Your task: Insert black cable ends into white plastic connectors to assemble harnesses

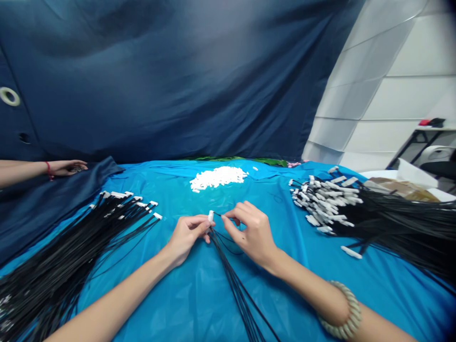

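At the near edge, centre, we list one strand of black wires (234,282), running up the blue cloth (171,304) to our hands. On our right forearm, one coiled band (340,308). At middle distance, our left hand (187,236), thumb and fingers pinching one white connector (211,217) held upright at the top of the strand. Just beside it, our right hand (254,228), thumb and forefinger pinching one thin wire (217,214) that reaches the connector's upper end; whether it is seated, we cannot tell. Well to our left, one bundle (67,251) of wires with white ends; to our right, a second, thicker bundle (395,223), white ends toward us. Beyond our hands, one loose pile (219,177) of small white pieces. Far left, another person's hand (67,167); behind all, one dark curtain (171,90).
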`<state>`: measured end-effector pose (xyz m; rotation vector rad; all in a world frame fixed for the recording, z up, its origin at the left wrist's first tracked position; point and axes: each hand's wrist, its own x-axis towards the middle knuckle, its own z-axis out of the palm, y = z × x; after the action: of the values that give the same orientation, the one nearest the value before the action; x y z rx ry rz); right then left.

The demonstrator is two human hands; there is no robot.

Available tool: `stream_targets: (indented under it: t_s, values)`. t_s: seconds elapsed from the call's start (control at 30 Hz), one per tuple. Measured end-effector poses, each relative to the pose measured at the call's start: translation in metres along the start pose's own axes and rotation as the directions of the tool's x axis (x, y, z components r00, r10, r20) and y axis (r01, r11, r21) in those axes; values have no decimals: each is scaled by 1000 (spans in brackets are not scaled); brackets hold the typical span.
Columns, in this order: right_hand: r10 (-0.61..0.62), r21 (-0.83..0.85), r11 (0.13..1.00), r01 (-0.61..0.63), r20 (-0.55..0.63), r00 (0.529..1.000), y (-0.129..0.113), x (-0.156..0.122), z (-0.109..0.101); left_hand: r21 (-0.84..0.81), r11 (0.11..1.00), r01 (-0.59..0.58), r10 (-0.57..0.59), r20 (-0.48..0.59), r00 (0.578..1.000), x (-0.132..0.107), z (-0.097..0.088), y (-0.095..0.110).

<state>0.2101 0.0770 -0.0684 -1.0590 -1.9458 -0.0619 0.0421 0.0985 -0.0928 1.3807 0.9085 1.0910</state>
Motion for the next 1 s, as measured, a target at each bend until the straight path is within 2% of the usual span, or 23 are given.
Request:
stream_targets:
  t_s: [0.1,0.17,0.3,0.4,0.6,0.7,0.8,0.9,1.0]
  values:
    - [11,52,999,-13,29,1000,-1,3,-3,-1,1000,10,-10,16,1000,-1,1,1]
    - [-14,166,986,1,74,997,-2,6,-5,-9,1000,24,-24,35,999,-1,2,2]
    - [-36,430,901,-64,222,974,-3,10,-8,-32,998,52,-49,63,997,-2,5,4]
    - [-24,489,865,-109,258,966,-3,9,-8,-36,998,60,-58,62,996,-2,5,5]
    - [-2,436,895,-98,221,975,-4,8,-2,-29,998,62,-59,85,995,-2,3,3]
    - [-16,379,924,-45,156,988,-4,7,-3,-62,994,85,-81,56,995,-1,2,2]
    - [-136,249,962,115,72,988,-2,5,-9,-142,984,104,-103,14,995,1,1,1]
    - [-324,114,943,311,118,939,1,2,-16,-226,969,103,-112,-26,993,2,0,2]
    - [-407,40,913,406,163,899,4,0,-17,-282,953,113,-128,-38,991,3,-1,3]
